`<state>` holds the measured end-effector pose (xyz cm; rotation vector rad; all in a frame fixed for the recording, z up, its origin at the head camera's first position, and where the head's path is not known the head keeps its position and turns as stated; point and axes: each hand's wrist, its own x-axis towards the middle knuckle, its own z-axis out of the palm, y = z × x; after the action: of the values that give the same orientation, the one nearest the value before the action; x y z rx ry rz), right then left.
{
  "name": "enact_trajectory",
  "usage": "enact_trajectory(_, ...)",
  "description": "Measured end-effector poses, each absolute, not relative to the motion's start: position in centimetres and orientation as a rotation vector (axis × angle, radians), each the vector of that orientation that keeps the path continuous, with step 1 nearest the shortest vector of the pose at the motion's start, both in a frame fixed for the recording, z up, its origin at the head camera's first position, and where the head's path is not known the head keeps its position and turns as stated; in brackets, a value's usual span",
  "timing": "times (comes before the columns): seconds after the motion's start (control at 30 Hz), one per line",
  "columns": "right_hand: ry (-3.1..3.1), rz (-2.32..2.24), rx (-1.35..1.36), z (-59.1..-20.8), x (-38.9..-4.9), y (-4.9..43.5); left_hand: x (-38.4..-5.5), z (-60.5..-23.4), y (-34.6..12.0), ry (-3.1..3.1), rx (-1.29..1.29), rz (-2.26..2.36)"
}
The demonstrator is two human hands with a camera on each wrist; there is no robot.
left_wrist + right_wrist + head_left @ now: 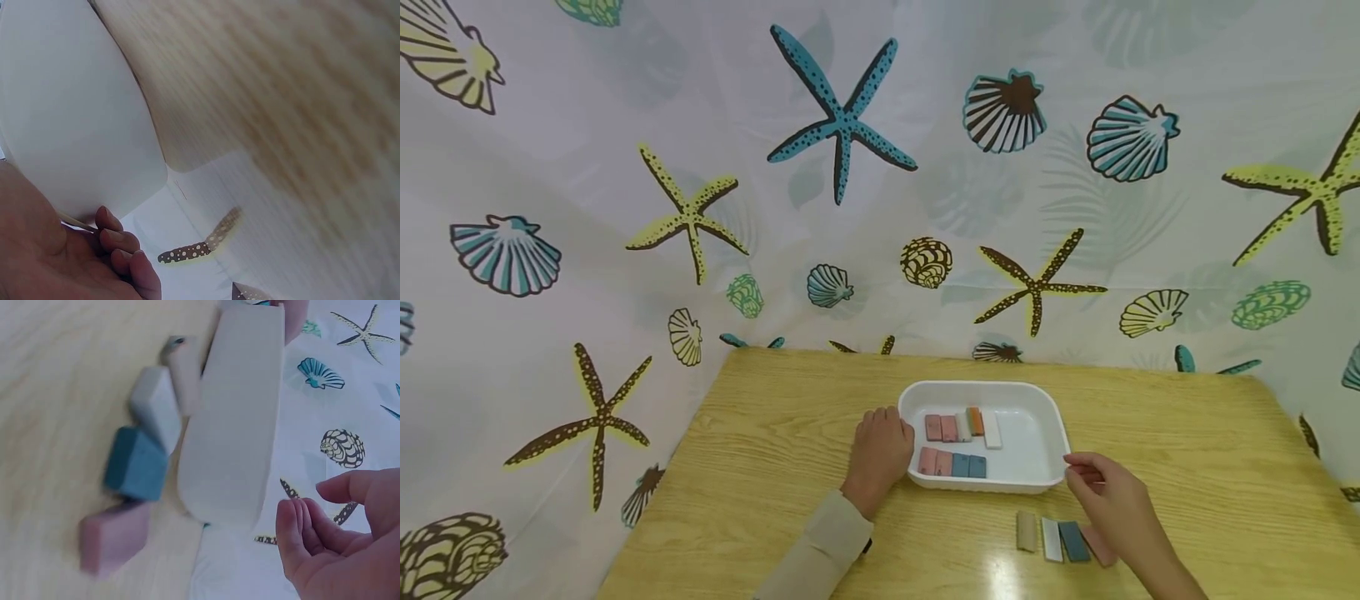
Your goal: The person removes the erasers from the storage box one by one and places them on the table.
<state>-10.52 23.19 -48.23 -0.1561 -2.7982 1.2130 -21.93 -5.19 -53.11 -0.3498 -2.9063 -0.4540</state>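
"What is around on the counter (1195,433)?"

"A cloth (925,200) with starfish and shells stands behind it and at the sides. Four loose blocks sit in front of the white tray (1030,442): a tan block (1026,532), a white block (1052,540), a blue block (1073,541) and a pink block (1097,546)."

"Is anything in the way?"

"From above, the right grip (1108,497) hides a bit of that pink block. Those blocks lie near the tray's front right corner."

"What do the hands have?"

"The left grip (882,450) has its fingers curled over the tray's left rim, so it holds the tray. The right grip is by the other end. Its fingers are bent, with a little gap to the thumb and nothing in it. I can't tell if it touches the rim."

"And how does the tray look?"

"It has round corners and low sides, and it sits on the counter between the hands. Two rows of blocks (960,465) lie inside, toward the left. The back row is pink, pink, grey, orange and white. The front row is pink, pink, blue, blue."
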Motion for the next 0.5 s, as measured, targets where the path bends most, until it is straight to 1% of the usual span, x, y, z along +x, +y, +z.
enact_trajectory(0.23,-2.838,1.445,-0.003,-48.5,-13.6,21.4,-22.0,-53.2,-5.2,-2.913,-0.344,-0.438)
enact_trajectory(0.5,-2.932,1.418,-0.015,-49.6,-17.1,20.1,-21.8,-52.7,-5.1,-2.918,-0.34,-0.441)
